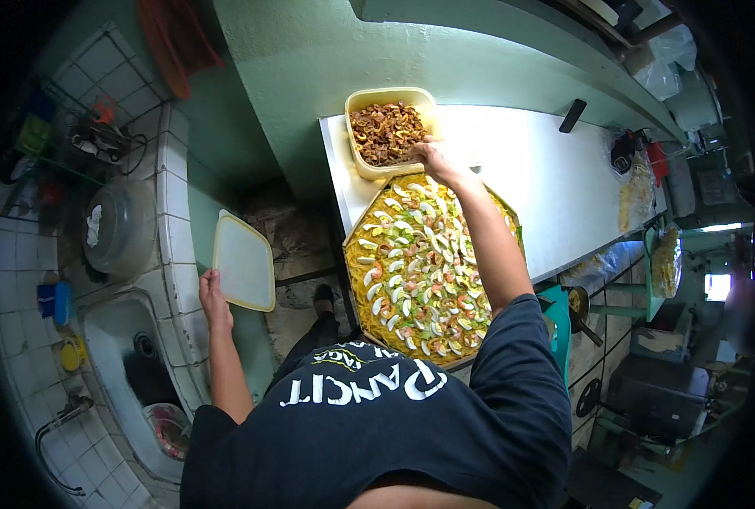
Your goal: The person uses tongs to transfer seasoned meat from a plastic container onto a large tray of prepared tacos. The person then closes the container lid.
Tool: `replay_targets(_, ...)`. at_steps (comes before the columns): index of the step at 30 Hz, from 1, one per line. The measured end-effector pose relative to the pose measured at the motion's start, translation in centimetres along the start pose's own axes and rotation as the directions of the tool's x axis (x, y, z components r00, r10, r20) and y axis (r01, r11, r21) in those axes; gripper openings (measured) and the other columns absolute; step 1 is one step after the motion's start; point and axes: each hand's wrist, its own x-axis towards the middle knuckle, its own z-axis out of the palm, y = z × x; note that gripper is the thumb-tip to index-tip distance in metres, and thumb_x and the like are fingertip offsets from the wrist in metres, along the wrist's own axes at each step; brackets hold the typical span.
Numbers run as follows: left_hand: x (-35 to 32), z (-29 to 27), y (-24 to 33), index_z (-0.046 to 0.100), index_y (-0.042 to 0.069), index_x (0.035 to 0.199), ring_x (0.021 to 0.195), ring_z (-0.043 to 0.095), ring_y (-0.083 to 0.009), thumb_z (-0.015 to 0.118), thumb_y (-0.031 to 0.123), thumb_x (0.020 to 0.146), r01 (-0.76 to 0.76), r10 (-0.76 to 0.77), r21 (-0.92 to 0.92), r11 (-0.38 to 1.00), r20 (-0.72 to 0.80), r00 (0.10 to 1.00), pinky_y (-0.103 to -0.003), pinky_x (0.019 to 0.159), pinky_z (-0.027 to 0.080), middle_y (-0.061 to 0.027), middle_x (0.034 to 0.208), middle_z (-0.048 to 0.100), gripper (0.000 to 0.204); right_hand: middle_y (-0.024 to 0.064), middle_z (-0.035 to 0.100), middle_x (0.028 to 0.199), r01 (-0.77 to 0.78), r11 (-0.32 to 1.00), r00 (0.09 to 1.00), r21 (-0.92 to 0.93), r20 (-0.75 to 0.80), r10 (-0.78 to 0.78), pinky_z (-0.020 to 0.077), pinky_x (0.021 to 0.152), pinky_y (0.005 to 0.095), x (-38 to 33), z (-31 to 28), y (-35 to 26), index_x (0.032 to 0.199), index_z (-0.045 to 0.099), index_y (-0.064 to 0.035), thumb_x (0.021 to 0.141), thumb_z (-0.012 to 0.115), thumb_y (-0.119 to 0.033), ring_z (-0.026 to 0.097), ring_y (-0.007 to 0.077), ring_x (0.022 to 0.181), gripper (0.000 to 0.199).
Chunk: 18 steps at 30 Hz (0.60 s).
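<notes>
My left hand (213, 297) grips the edge of a pale translucent plastic lid (243, 261) with a yellowish rim, held out to the left above the floor. My right hand (437, 161) is closed at the near right corner of a yellowish plastic container (364, 167); its fingertips are partly hidden. Brown chopped pieces of food (386, 131) lie in the container. Below my right forearm sits a large octagonal tray (349, 280) of yellow noodles (420, 271), topped with egg slices, shrimp and green bits.
The white table (547, 187) runs along the green wall, with a dark upright object (572, 116) and plastic bags (636, 191) on it. On the left are a tiled counter (178, 195) and a sink (110, 318). A teal chair (557, 318) stands by the table's near side.
</notes>
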Motion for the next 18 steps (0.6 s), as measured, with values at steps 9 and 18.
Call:
replay_targets(9, -0.1, -0.4, 0.1, 0.054, 0.004, 0.107, 0.098, 0.052, -0.0145, 0.054, 0.023, 0.095, -0.005, 0.005, -0.013, 1.0, -0.007, 1.0, -0.029, 0.089, 0.041, -0.0053, 0.102, 0.058, 0.023, 0.0097, 0.064, 0.1, -0.063, 0.989, 0.993, -0.137, 0.094, 0.077, 0.0452, 0.088, 0.0422, 1.7, -1.7, 1.9, 0.093, 0.068, -0.0165, 0.088, 0.048, -0.024, 0.06, 0.0281, 0.098, 0.022)
replay_targets(18, 0.1, -0.6, -0.5, 0.053, 0.003, 0.11, 0.098, 0.052, -0.0153, 0.054, 0.025, 0.095, 0.035, -0.038, -0.057, 0.998, -0.038, 0.999, -0.03, 0.089, 0.041, -0.0063, 0.104, 0.057, 0.026, 0.0154, 0.067, 0.091, -0.371, 0.929, 0.918, 0.003, -0.148, 0.367, 0.0459, 0.084, 0.0443, 0.2, -3.4, 1.4, 0.093, 0.068, -0.0061, 0.088, 0.046, -0.03, 0.063, 0.0325, 0.089, 0.033)
